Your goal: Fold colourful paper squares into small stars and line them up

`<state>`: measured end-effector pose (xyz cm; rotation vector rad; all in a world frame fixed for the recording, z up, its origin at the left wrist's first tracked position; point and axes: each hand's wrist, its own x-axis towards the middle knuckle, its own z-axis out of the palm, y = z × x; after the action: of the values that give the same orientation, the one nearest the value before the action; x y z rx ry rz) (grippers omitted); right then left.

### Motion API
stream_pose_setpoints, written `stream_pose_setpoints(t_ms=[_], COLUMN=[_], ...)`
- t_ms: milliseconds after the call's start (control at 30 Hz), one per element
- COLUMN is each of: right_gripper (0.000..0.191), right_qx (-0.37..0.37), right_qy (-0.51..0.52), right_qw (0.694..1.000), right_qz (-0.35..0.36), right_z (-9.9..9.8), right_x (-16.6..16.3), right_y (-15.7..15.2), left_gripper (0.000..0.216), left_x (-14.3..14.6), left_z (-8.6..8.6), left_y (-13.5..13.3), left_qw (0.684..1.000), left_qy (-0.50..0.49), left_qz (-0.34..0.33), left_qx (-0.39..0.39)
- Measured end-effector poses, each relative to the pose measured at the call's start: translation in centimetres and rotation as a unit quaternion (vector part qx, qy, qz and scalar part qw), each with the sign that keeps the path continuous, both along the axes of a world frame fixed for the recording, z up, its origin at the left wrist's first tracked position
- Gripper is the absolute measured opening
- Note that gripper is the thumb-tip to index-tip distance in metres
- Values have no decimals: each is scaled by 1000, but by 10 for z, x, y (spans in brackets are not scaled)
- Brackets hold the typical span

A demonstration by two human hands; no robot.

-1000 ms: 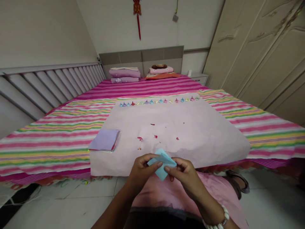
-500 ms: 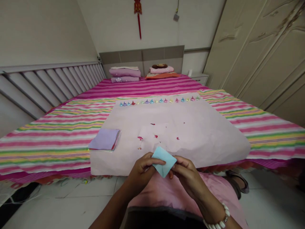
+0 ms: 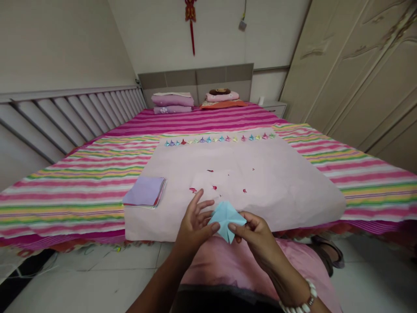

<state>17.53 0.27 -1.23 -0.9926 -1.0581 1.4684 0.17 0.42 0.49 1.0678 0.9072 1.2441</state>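
Observation:
A light blue folded origami paper (image 3: 224,214) is held above my lap, just past the near edge of the big pale sheet. It has a diamond shape with creases meeting near its middle and a split lower point. My right hand (image 3: 257,228) pinches its right side, thumb in front and fingers behind. My left hand (image 3: 197,226) has its thumb on the paper's left corner; the lower fingers reach behind that edge, while the index finger stretches upward, off the paper.
The pale sheet (image 3: 276,182) covers the bed's near part. A stack of coloured paper squares (image 3: 143,190), purple on top, lies at its left. A row of small folded paper pieces (image 3: 208,139) lines the far edge. Red scraps (image 3: 214,188) lie mid-sheet. Folded bedding (image 3: 172,101) sits by the headboard.
The blue paper now shows a creased face with a split lower point instead of a flat diamond. My left fingers have spread and lifted, and my right thumb has come onto the paper's front.

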Motion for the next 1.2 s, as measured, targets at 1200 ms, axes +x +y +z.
stream_pose_setpoints(t_ms=[1200], right_gripper=[25], right_qx=[-6], right_qy=[28], right_qw=[997], right_qz=[-77], right_z=[2], right_x=[-15], right_y=[-3], left_gripper=[65], left_x=[25], left_z=[-15], left_y=[-6], left_qw=[987], left_qy=[-107], left_qz=[11], left_qx=[-118])
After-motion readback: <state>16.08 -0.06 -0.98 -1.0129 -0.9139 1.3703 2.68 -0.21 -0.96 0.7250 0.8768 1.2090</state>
